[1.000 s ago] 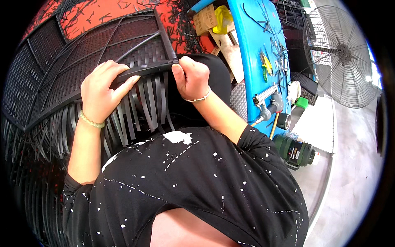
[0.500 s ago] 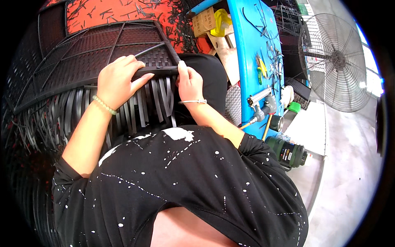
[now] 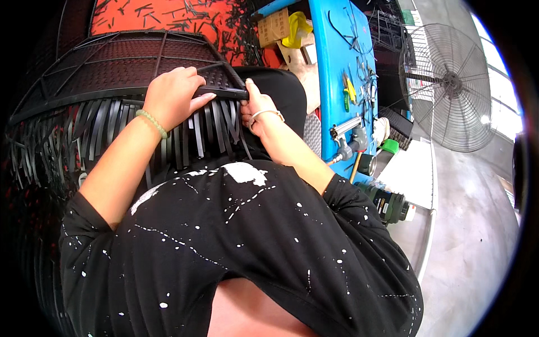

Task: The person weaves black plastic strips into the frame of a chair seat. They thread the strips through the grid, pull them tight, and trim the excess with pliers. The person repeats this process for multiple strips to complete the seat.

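Note:
A dark woven wicker panel (image 3: 120, 63) on a black bar frame lies across the far left, toward my lap. Loose flat black strips (image 3: 188, 129) hang in a fringe from its near edge. My left hand (image 3: 173, 96), with a beaded bracelet at the wrist, is closed over the frame's near bar, thumb along it. At the bar's right-hand corner my right hand (image 3: 260, 108) grips the frame, thumb up against the end and fingers curled below. Whether it also pinches a strip there I cannot tell.
A blue table (image 3: 331, 67) to the right carries yellow-and-green pliers (image 3: 349, 92), strip scraps and a metal air tool (image 3: 351, 140). Beyond stands a large wire-caged fan (image 3: 452, 84). A cardboard box (image 3: 274, 29) and red sheeting strewn with scraps (image 3: 146, 16) lie at the back.
The panel has tipped so its woven face looks flatter. My right hand has turned, with its curled fingers now showing under the corner. My left hand keeps its hold on the bar.

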`<state>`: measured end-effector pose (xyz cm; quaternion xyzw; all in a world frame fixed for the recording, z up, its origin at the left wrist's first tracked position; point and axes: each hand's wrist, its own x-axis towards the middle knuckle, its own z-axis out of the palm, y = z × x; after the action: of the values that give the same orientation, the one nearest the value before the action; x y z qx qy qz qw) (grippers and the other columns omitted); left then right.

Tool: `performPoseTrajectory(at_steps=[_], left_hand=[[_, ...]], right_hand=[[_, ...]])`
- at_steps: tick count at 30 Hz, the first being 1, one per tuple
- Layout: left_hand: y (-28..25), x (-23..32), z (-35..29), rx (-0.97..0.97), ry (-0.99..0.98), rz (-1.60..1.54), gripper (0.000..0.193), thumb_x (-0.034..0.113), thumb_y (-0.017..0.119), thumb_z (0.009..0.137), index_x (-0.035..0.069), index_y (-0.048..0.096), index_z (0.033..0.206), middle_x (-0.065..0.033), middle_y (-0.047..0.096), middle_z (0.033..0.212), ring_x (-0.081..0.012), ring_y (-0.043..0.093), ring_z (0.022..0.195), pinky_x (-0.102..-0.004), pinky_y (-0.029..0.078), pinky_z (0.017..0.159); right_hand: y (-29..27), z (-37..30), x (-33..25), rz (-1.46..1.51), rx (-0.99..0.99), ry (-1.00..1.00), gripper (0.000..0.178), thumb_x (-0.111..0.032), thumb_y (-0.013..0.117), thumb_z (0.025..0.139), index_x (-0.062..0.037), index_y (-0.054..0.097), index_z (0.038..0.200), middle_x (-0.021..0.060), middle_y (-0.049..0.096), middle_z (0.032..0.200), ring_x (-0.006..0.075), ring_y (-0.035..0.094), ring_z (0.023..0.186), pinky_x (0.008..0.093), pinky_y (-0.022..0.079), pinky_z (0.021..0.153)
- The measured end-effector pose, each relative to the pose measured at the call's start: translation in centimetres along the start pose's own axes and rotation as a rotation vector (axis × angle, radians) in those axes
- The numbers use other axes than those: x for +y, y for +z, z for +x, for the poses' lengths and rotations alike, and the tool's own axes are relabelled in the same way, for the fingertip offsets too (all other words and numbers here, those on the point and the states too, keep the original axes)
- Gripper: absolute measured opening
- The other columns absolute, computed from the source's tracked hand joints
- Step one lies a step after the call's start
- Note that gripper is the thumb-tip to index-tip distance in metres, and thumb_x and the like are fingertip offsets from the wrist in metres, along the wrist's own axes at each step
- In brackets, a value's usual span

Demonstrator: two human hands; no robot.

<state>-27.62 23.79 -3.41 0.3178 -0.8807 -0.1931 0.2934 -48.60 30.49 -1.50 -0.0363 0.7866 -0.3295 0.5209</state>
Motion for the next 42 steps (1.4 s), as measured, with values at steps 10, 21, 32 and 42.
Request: performPoseTrajectory(at_steps=[10,21,32,42], left_hand=[[-0.1,-0.1,-0.4,-0.019,-0.014,-0.003,0.027,0.032,0.071,0.079,0.007,0.065,0.085,-0.0056,0.057,0.080,-0.0256,0.059,0.081,-0.0377,0.049,0.068],[0.7,0.2,-0.3,0.002,0.014,0.001,0.027,0.030,0.072,0.078,0.005,0.065,0.086,-0.0064,0.057,0.081,-0.0263,0.059,0.080,-0.0381,0.049,0.067],[-0.1,0.2,-0.7,-0.009,-0.005,-0.009,0.028,0.031,0.073,0.078,0.006,0.065,0.087,-0.0059,0.058,0.080,-0.0261,0.059,0.080,-0.0373,0.049,0.067],[-1.1,0.6,-1.2,-0.057,-0.011,0.022,0.030,0.034,0.072,0.078,0.006,0.067,0.087,-0.0049,0.059,0.080,-0.0245,0.060,0.081,-0.0370,0.050,0.069]], right_hand=[[-2.1,-1.2,0.7,0.083,-0.261,-0.058,0.035,-0.037,0.061,0.093,-0.0020,0.063,0.090,0.0013,0.061,0.068,0.0116,0.058,0.051,0.0225,0.046,0.045],[0.0,-0.4,1.7,0.257,-0.051,-0.069,0.033,-0.036,0.066,0.085,-0.0050,0.058,0.076,-0.0002,0.045,0.058,0.0118,0.036,0.047,0.0269,0.028,0.047],[-1.9,0.1,1.5,0.208,-0.243,0.065,0.057,-0.057,0.051,0.092,-0.0013,0.060,0.084,0.0026,0.049,0.059,0.0136,0.039,0.046,0.0281,0.033,0.045],[-1.6,-0.3,2.2,0.244,-0.326,0.129,0.028,-0.032,0.065,0.087,-0.0121,0.049,0.076,0.0000,0.053,0.061,0.0097,0.043,0.046,0.0247,0.034,0.046]])
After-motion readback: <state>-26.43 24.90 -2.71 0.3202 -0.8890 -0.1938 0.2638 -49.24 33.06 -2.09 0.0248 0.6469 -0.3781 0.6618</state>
